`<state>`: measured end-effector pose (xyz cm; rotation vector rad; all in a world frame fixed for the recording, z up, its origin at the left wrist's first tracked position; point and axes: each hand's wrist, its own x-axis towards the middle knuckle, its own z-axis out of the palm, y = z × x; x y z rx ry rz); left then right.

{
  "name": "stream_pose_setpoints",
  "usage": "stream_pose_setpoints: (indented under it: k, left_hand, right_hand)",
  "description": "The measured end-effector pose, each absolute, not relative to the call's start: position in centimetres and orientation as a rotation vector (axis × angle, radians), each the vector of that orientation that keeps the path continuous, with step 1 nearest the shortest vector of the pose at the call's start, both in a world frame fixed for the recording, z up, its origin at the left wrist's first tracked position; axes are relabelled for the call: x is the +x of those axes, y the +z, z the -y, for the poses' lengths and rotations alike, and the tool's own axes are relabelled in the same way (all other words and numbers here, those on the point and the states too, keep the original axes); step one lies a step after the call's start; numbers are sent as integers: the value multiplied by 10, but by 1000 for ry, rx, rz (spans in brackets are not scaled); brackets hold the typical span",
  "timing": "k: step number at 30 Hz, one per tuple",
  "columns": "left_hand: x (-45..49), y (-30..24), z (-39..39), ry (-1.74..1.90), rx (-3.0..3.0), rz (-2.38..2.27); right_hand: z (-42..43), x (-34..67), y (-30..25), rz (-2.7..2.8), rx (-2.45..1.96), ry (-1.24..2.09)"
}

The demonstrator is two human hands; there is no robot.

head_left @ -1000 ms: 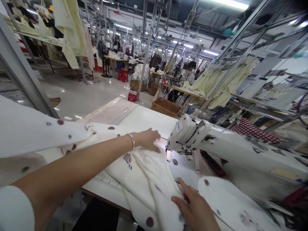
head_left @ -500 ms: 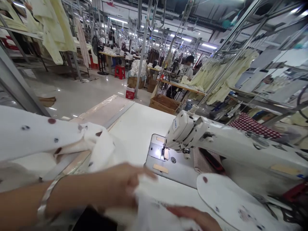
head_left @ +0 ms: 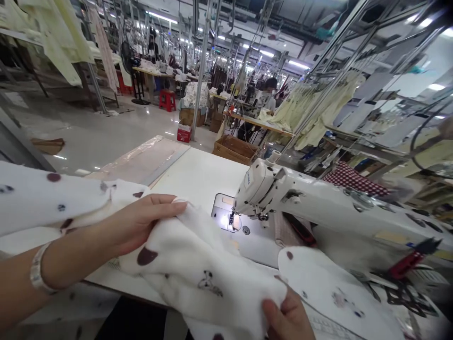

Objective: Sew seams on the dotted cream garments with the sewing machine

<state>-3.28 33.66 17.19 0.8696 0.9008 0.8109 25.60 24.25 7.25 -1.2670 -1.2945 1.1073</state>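
A white printed cloth (head_left: 205,264) with dark spots and small animal figures stretches between my two hands above the front of the sewing table. My left hand (head_left: 152,219), with a silver bracelet at the wrist, pinches its upper left edge between thumb and fingers. Low in the view, my right hand (head_left: 285,314) grips the cloth's right edge. Just beyond it stands a white sewing machine (head_left: 300,198), its lamp lighting the needle plate (head_left: 224,222). Another rounded white printed piece (head_left: 329,283) lies right of my hands, and more printed fabric (head_left: 31,198) is heaped at the left.
Red-handled snips (head_left: 406,264) and dark scissors (head_left: 403,297) are at the right by the machine. A cardboard box (head_left: 235,148) stands on the floor behind the table. Farther back are a co-worker (head_left: 269,97), a red stool (head_left: 167,100) and hanging yellow garments (head_left: 311,104).
My left hand has moved up and left, drawing the cloth out between both hands. It was bunched and blurred low in the view before. The camera view has shifted slightly.
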Motion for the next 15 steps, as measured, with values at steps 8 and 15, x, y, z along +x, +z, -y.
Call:
stream_pose_setpoints:
  k: [8, 15]
  left_hand:
    - [-30, 170, -322, 781, 1483, -1157]
    - [-26, 178, -326, 767, 1770, -1129]
  right_hand:
    - [-244, 236, 88, 924, -1209, 725]
    - [-248, 254, 101, 1564, -1358, 103]
